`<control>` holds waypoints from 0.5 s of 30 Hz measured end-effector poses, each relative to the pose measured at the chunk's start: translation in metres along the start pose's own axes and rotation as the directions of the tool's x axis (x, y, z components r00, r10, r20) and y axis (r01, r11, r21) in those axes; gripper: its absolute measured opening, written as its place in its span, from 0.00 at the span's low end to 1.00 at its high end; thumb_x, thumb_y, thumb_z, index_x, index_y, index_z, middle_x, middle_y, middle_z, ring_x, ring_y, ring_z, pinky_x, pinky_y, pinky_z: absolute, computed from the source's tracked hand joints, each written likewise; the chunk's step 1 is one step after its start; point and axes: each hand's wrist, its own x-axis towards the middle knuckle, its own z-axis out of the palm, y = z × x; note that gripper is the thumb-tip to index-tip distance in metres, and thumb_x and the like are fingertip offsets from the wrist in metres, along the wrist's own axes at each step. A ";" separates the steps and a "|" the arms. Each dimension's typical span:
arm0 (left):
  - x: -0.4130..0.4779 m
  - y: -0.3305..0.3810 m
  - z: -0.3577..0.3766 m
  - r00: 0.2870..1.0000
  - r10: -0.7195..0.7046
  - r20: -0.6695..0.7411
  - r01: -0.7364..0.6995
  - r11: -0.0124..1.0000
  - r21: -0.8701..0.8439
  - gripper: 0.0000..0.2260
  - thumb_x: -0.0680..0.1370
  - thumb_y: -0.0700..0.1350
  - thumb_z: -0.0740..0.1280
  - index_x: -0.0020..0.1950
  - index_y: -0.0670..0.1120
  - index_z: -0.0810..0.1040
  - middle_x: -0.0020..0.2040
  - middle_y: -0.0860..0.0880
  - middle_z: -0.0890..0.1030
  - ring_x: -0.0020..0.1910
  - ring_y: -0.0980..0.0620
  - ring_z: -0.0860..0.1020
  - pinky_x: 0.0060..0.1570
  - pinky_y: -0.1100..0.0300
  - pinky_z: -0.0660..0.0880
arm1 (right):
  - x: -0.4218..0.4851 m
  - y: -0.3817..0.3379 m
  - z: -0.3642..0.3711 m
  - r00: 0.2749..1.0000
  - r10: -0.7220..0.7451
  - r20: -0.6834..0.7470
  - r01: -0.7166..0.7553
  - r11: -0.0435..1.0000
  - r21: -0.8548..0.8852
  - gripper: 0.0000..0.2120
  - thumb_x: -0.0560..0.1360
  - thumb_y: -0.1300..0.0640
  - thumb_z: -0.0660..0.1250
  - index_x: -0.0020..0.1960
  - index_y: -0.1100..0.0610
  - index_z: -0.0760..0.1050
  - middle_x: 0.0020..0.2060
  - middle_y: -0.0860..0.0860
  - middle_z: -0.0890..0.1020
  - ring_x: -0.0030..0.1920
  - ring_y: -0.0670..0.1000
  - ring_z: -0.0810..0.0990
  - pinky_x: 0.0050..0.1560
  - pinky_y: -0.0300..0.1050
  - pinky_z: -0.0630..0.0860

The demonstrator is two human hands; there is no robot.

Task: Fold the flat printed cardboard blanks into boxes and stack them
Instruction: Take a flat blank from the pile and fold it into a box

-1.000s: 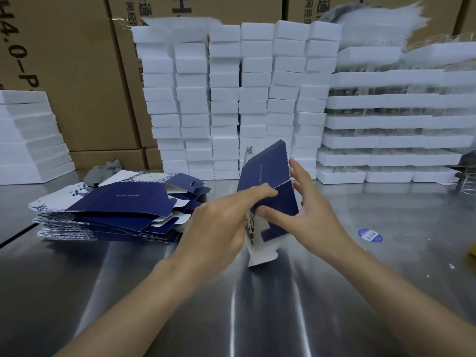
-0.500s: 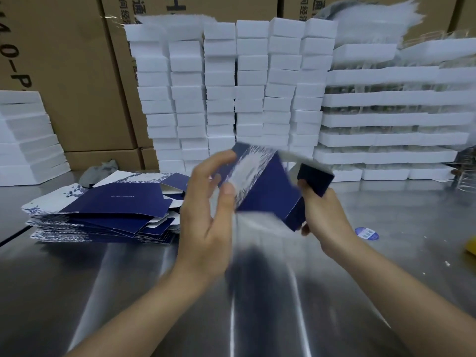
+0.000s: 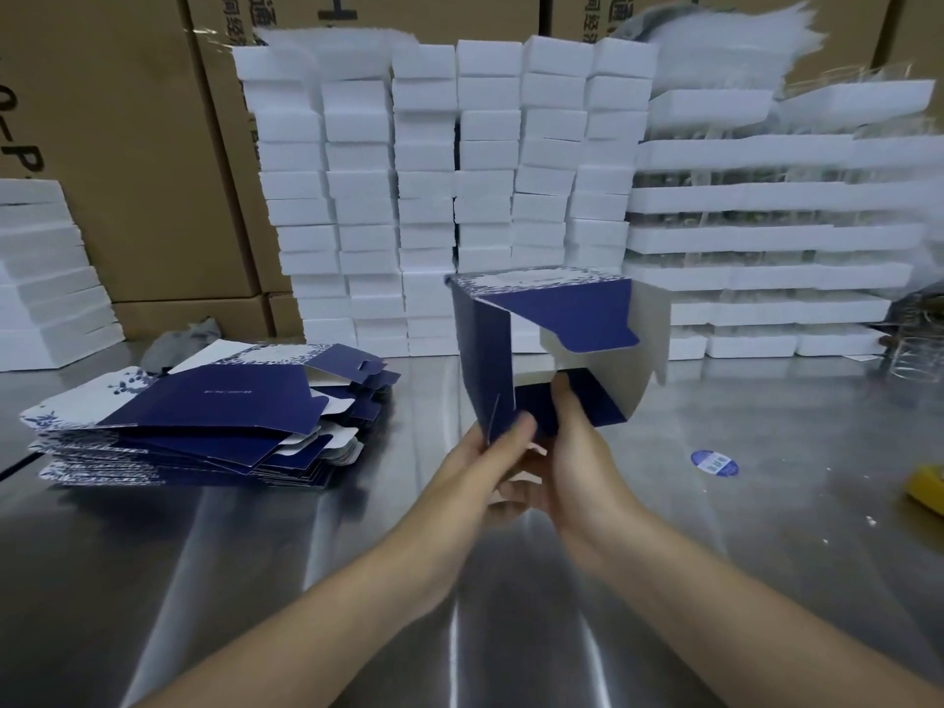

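A navy and white printed box (image 3: 485,360) is opened into a square tube and held upright above the steel table, its open end toward me with flaps (image 3: 577,319) loose. My left hand (image 3: 490,452) grips its lower left corner, thumb on the navy side panel. My right hand (image 3: 572,442) holds the bottom edge, thumb pressed on a lower navy flap (image 3: 587,406). A pile of flat navy and white blanks (image 3: 204,416) lies on the table to the left.
Steel table (image 3: 306,554) runs to me. Behind stand columns of white foam blocks (image 3: 459,196), long white foam trays (image 3: 766,247) at right, more foam (image 3: 41,278) at far left, brown cartons (image 3: 127,145) behind. A blue sticker (image 3: 714,462) and a yellow object (image 3: 927,485) lie right.
The box was turned over and opened up: from standing on the table between my hands, it was lifted and rotated, and now its open end faces me with both hands at its bottom.
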 end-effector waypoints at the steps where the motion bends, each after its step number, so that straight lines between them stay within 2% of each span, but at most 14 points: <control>1: 0.002 -0.002 0.001 0.997 -0.011 -0.071 0.009 0.999 -0.031 0.20 0.80 0.66 0.67 0.64 0.56 0.85 0.58 0.50 0.87 0.56 0.53 0.86 0.60 0.50 0.82 | -0.002 0.002 0.003 1.000 0.010 0.014 -0.010 1.000 -0.018 0.28 0.85 0.36 0.55 0.55 0.54 0.86 0.47 0.57 0.89 0.41 0.53 0.84 0.41 0.49 0.80; 4: 0.007 -0.003 0.001 0.966 -0.101 -0.236 0.069 0.988 -0.137 0.24 0.86 0.61 0.57 0.50 0.51 0.90 0.41 0.52 0.86 0.41 0.55 0.86 0.38 0.58 0.82 | -0.006 0.005 0.011 0.999 0.040 0.037 -0.037 0.997 -0.066 0.23 0.84 0.41 0.61 0.51 0.59 0.84 0.35 0.56 0.82 0.35 0.51 0.81 0.37 0.47 0.79; 7: 0.008 -0.002 -0.003 0.941 -0.155 -0.301 0.097 0.975 -0.202 0.30 0.87 0.57 0.55 0.32 0.49 0.84 0.29 0.48 0.74 0.27 0.51 0.75 0.29 0.57 0.76 | -0.007 0.007 0.009 0.991 0.078 0.108 -0.063 0.989 -0.131 0.17 0.81 0.45 0.68 0.39 0.55 0.77 0.29 0.51 0.74 0.29 0.49 0.76 0.29 0.41 0.70; 10: 0.006 0.001 -0.005 0.910 -0.197 -0.366 0.141 0.974 -0.175 0.32 0.86 0.56 0.55 0.23 0.49 0.74 0.25 0.46 0.72 0.22 0.50 0.69 0.27 0.59 0.69 | -0.008 0.010 0.009 0.971 0.140 0.195 -0.100 0.974 -0.204 0.19 0.79 0.47 0.69 0.31 0.51 0.71 0.28 0.50 0.72 0.30 0.48 0.74 0.31 0.40 0.66; 12: 0.006 0.003 -0.003 0.891 -0.227 -0.394 0.174 0.970 -0.168 0.33 0.86 0.57 0.55 0.22 0.50 0.72 0.24 0.47 0.70 0.21 0.51 0.67 0.28 0.58 0.69 | -0.007 0.013 0.009 0.958 0.151 0.244 -0.116 0.982 -0.152 0.19 0.79 0.50 0.66 0.31 0.51 0.71 0.28 0.50 0.72 0.30 0.48 0.73 0.31 0.40 0.65; 15: 0.003 0.005 0.002 0.912 -0.218 -0.348 0.162 0.970 -0.184 0.34 0.87 0.58 0.57 0.21 0.50 0.72 0.23 0.48 0.68 0.20 0.53 0.66 0.26 0.60 0.70 | -0.006 0.015 0.008 0.959 0.133 0.252 -0.125 0.991 -0.046 0.19 0.80 0.53 0.64 0.30 0.52 0.71 0.27 0.50 0.70 0.29 0.48 0.72 0.29 0.39 0.66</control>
